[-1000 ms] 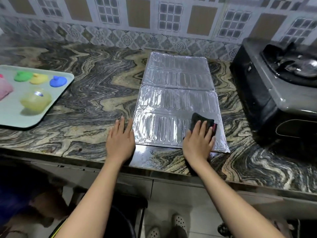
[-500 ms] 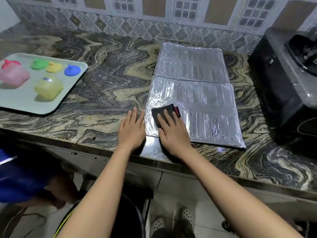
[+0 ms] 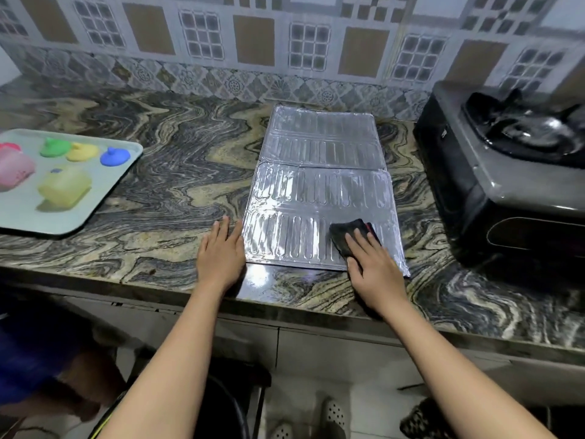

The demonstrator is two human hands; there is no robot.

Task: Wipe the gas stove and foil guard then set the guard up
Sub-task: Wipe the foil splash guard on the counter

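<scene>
The silver foil guard [image 3: 319, 191] lies flat and unfolded on the marble counter [image 3: 177, 191], reaching from the wall to the front edge. My right hand [image 3: 375, 270] presses a dark cloth [image 3: 346, 234] onto the guard's near right part. My left hand [image 3: 221, 251] rests flat on the counter, fingers spread, against the guard's near left edge. The black gas stove [image 3: 506, 182] stands to the right, apart from the guard.
A pale green tray [image 3: 104, 198] at the left carries several coloured plastic containers and lids. A tiled wall [image 3: 285, 52] runs along the back. The counter's front edge is just below my hands. Another person's leg shows at the lower left.
My right hand slid the cloth from the guard's near right to its near left, then back to the near right. My left hand stayed at the guard's left edge.
</scene>
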